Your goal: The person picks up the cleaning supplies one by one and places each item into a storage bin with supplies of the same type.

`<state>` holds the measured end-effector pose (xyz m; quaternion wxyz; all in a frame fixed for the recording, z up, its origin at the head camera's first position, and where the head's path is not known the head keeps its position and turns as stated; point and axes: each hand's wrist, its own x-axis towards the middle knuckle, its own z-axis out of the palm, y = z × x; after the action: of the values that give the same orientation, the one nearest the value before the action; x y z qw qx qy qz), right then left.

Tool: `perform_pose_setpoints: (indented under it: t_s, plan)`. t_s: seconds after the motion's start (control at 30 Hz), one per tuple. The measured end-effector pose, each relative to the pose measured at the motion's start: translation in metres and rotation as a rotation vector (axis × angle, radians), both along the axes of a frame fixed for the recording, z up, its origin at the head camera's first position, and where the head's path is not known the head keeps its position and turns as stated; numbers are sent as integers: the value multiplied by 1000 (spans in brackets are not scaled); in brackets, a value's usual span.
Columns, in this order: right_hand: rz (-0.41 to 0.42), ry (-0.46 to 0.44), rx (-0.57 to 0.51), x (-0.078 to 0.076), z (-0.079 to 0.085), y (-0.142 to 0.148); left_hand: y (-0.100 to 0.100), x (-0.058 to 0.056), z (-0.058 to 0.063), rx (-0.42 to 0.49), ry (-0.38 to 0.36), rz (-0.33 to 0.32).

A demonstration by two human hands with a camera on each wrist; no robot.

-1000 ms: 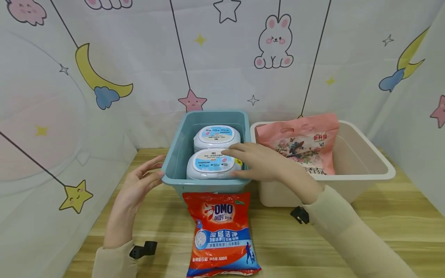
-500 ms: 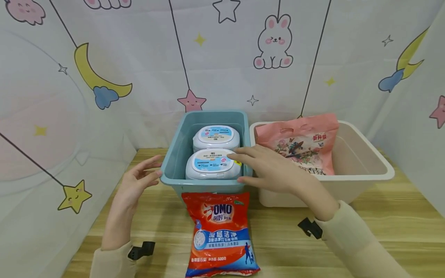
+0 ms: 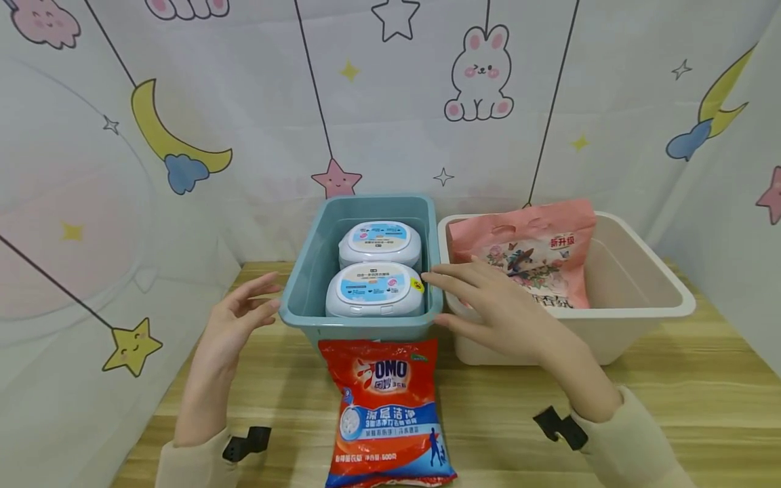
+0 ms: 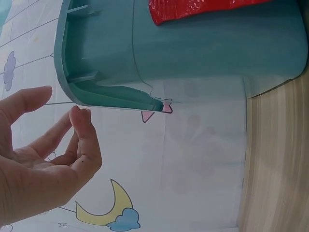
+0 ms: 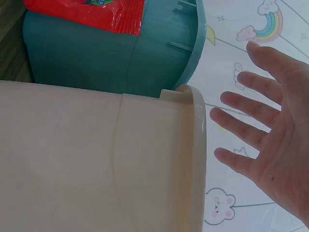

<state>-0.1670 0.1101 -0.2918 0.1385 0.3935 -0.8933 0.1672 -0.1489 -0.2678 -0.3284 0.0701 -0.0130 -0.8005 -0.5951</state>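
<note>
Two white oval tubs with blue labels sit one behind the other in a teal bin (image 3: 293, 285); the front tub (image 3: 372, 291) and the rear tub (image 3: 379, 242) both lie label up. My left hand (image 3: 234, 325) is beside the bin's left front corner, fingers loosely bent and holding nothing. In the left wrist view its fingertips are right at the rim. My right hand (image 3: 488, 312) hovers over where the teal bin meets a cream bin (image 3: 647, 318). Its fingers are spread and hold nothing, as the right wrist view shows. A red bag of OMO laundry powder (image 3: 386, 413) lies before the teal bin.
A pink bag (image 3: 531, 251) with a flower print leans inside the cream bin, which stands right next to the teal one. Both bins rest on a wood-grain table (image 3: 500, 434). A white cartoon-printed cloth (image 3: 262, 108) hangs behind and along both sides.
My right hand has drawn back from the front tub, to the right and toward me. My left hand has shifted slightly left, away from the teal rim. Tubs, bags and bins stay put.
</note>
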Motion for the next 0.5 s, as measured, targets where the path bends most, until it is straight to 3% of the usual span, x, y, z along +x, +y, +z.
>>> perform_pose_setpoints:
  t_s: [0.5]
  plan:
    - [-39, 158, -94, 23, -18, 22, 4, 8, 5, -5, 54, 5]
